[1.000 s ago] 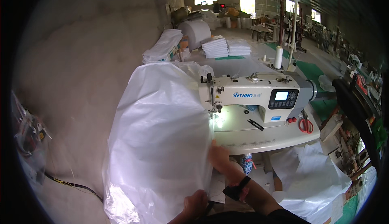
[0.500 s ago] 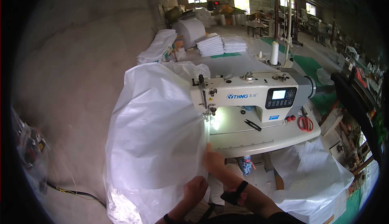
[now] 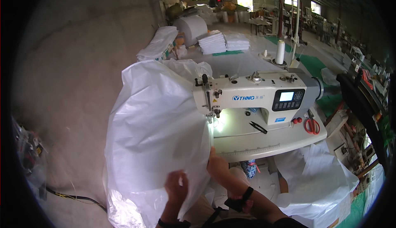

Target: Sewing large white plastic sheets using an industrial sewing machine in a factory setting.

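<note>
White sheet (image 3: 156, 116), long axis running 12-to-6 o'clock.
Sheet is lying at 10 o'clock from right hand (image 3: 217, 167), which is touching its edge, grip hidden; left hand (image 3: 176, 186) is hovering at 8 o'clock, half-curled, empty.

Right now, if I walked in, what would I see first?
Probably the big white sheet left of the middle, the right hand at its edge. Beside it, on the right, stands a white sewing machine with bright light under its left end. Red-handled scissors lie on the table, toward its right.
</note>
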Demonstrator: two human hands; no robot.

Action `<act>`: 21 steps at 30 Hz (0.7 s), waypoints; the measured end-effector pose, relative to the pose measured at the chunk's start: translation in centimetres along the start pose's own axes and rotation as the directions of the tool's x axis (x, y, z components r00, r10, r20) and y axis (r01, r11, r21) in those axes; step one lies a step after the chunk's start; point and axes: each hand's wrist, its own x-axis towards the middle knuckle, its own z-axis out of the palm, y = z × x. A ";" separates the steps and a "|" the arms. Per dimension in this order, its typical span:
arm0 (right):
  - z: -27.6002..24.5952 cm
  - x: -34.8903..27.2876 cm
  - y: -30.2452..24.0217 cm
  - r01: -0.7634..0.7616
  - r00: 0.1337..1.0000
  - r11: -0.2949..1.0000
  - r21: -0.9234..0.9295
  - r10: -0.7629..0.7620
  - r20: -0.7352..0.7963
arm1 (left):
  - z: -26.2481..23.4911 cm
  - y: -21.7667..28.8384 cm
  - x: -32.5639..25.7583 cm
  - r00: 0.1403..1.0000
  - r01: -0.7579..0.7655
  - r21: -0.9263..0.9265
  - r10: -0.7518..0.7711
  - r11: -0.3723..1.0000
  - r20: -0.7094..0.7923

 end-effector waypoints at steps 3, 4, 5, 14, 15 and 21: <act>-0.3 0.8 -0.2 0.028 0.999 0.999 -0.047 -0.029 -0.038 | -2.0 -4.8 2.4 0.993 -0.007 0.428 0.055 0.904 -0.100; -0.4 1.3 -0.3 0.027 0.998 0.990 -0.135 -0.034 -0.044 | -2.3 -6.4 3.6 0.996 0.070 0.476 -0.036 0.876 -0.080; -0.5 1.8 -0.4 0.048 0.997 0.992 -0.119 -0.054 -0.049 | -2.6 -7.8 4.7 0.995 0.071 0.471 -0.031 0.879 -0.091; 0.3 7.2 0.0 0.028 0.995 0.937 -0.348 -0.061 -0.084 | -2.8 -15.4 14.2 0.960 0.022 0.628 -0.192 0.778 0.204; 0.4 7.8 0.4 0.023 0.991 0.944 -0.330 -0.064 -0.115 | -2.6 -16.0 15.0 0.953 0.041 0.632 -0.220 0.774 0.208; 0.3 11.1 1.2 0.023 0.998 0.969 -0.247 -0.009 0.056 | -1.1 -18.0 20.0 0.945 -0.027 0.667 -0.199 0.745 0.261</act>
